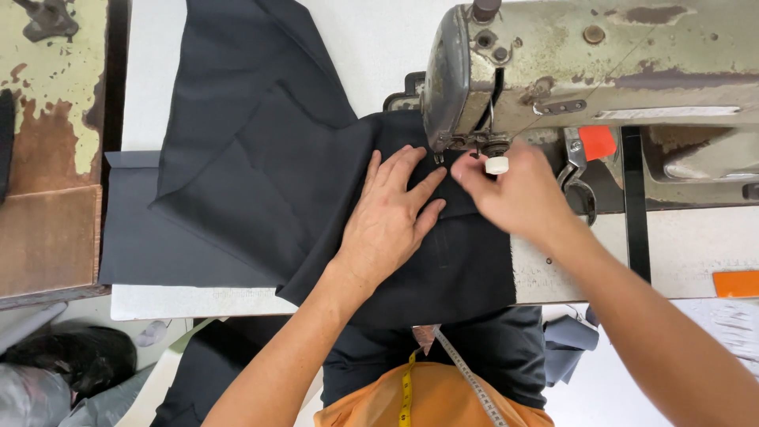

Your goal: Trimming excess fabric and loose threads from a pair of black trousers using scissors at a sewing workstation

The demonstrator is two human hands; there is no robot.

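Note:
A dark, nearly black cloth (261, 158) lies spread over the white sewing table (198, 302), its near part running under the head of an old, worn sewing machine (585, 55). My left hand (391, 217) lies flat on the cloth, fingers spread and pointing toward the needle area (439, 154). My right hand (518, 194) is at the cloth just right of the needle, fingers pinched together on the fabric edge. A small white knob (496, 164) sits right above that hand.
A rusty, peeling metal surface (47, 95) stands at the left. A measuring tape (462, 372) hangs over my orange shirt. A red tab (598, 142) and an orange piece (735, 283) sit at the right. Dark bags lie on the floor at lower left.

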